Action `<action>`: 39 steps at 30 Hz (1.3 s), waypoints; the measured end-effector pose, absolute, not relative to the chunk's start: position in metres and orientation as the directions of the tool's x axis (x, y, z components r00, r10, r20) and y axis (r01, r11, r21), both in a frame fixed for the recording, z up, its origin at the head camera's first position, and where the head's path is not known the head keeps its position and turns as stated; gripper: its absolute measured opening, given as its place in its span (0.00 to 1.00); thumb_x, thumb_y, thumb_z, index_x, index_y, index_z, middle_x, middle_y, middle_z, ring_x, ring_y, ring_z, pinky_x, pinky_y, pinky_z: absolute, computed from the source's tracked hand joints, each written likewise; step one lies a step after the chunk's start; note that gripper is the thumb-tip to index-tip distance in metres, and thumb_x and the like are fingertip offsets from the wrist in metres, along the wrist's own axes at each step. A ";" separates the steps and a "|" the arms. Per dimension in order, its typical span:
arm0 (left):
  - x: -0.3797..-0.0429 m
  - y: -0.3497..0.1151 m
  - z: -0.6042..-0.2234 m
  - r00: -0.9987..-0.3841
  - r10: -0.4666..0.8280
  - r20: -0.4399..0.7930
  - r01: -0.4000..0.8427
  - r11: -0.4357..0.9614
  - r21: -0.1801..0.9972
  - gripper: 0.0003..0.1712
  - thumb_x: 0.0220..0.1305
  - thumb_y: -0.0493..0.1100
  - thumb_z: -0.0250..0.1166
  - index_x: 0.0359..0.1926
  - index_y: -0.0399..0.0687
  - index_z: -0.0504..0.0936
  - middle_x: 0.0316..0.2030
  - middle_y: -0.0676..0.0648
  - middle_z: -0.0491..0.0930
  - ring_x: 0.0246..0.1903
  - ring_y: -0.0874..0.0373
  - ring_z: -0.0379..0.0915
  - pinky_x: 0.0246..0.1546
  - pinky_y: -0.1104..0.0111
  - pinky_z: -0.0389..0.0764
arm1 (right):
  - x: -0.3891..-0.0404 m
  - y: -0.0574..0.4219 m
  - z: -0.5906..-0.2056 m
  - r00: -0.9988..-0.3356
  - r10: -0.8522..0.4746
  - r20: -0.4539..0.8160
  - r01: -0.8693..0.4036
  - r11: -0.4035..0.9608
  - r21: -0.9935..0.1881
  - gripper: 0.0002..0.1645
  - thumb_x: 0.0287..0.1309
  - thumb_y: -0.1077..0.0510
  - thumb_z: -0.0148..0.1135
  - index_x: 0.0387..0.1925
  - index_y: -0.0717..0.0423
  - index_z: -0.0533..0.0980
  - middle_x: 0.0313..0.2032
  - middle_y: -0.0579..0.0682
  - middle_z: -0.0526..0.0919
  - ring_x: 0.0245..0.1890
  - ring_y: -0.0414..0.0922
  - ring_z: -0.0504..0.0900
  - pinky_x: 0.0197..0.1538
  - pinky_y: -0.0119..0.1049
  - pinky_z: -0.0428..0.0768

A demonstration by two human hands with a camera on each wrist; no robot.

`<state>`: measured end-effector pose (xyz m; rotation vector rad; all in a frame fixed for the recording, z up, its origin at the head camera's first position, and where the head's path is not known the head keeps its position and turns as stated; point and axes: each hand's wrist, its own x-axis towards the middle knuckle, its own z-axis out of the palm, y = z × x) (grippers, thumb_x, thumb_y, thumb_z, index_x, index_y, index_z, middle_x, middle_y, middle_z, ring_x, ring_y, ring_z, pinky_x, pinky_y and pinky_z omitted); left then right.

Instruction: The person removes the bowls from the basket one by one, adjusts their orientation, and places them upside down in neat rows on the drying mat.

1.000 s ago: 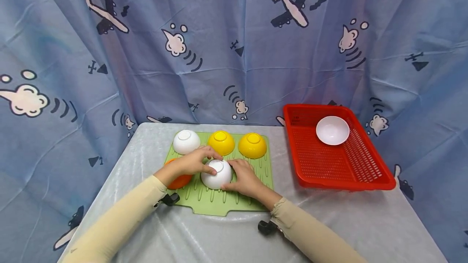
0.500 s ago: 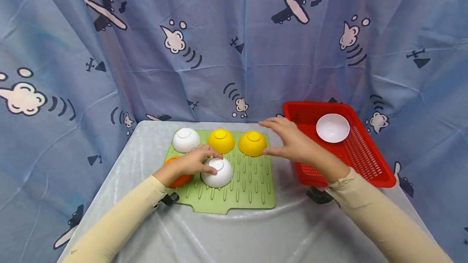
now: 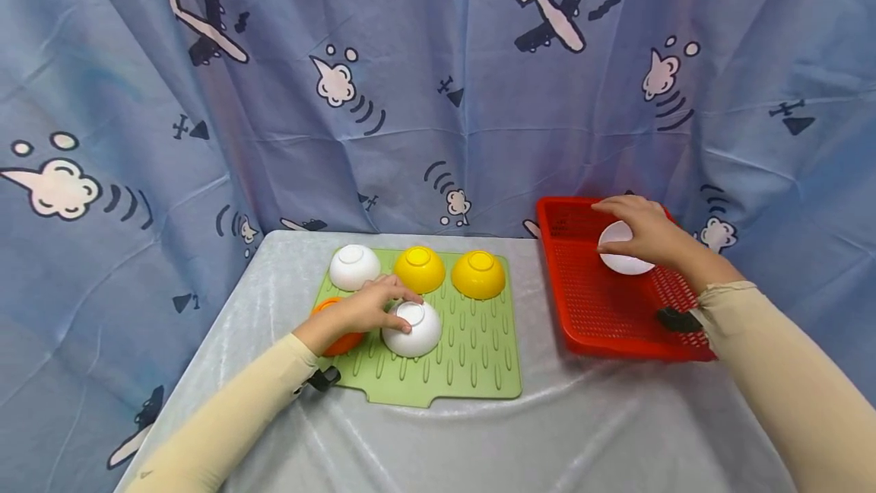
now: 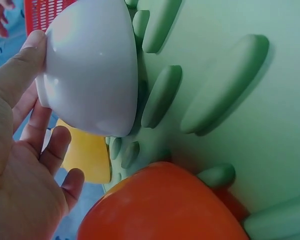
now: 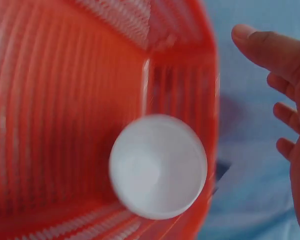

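Note:
On the green ridged drying mat, an upside-down white bowl stands near the front. My left hand holds it by its base, thumb on the near side of the foot ring, fingers on the other, as the left wrist view shows. Beside that wrist lies an orange bowl, also inverted and partly hidden by the forearm. My right hand hovers over the red basket with thumb and fingers spread. Below it a white bowl sits upright inside the basket; the hand covers part of it in the head view.
Along the mat's back edge stand a white bowl and two yellow bowls, a middle one and a right one, all upside down. A grey cloth covers the table. Behind it hangs a blue patterned curtain.
My right hand has let go of the front white bowl on the mat and moved right to above the red basket. The left hand has stayed on that bowl.

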<state>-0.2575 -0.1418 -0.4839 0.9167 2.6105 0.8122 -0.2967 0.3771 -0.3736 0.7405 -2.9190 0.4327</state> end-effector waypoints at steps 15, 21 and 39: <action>-0.259 -0.143 -0.488 -0.776 0.628 -0.062 0.480 0.652 0.587 0.30 0.55 0.57 0.77 0.59 0.64 0.84 0.48 0.57 0.75 0.54 0.54 0.68 0.52 0.57 0.60 | -0.327 0.449 -0.423 -0.939 -0.344 0.020 -0.343 0.926 -0.160 0.59 0.44 0.47 0.83 0.73 0.61 0.64 0.72 0.70 0.61 0.69 0.72 0.55 0.60 0.70 0.54; -0.257 -0.143 -0.487 -0.779 0.623 -0.074 0.476 0.664 0.577 0.30 0.55 0.57 0.77 0.60 0.65 0.83 0.48 0.57 0.75 0.54 0.56 0.67 0.53 0.58 0.60 | -0.331 0.461 -0.435 -0.934 -0.356 0.007 -0.355 0.928 -0.117 0.66 0.38 0.45 0.85 0.75 0.61 0.60 0.72 0.69 0.59 0.70 0.71 0.54 0.62 0.70 0.51; -0.254 -0.143 -0.487 -0.787 0.615 -0.050 0.482 0.663 0.573 0.31 0.55 0.56 0.78 0.60 0.63 0.84 0.47 0.55 0.75 0.53 0.51 0.69 0.51 0.58 0.60 | -0.337 0.457 -0.456 -0.923 -0.381 0.047 -0.383 0.923 -0.044 0.73 0.30 0.48 0.88 0.74 0.65 0.57 0.68 0.69 0.58 0.71 0.67 0.51 0.67 0.71 0.45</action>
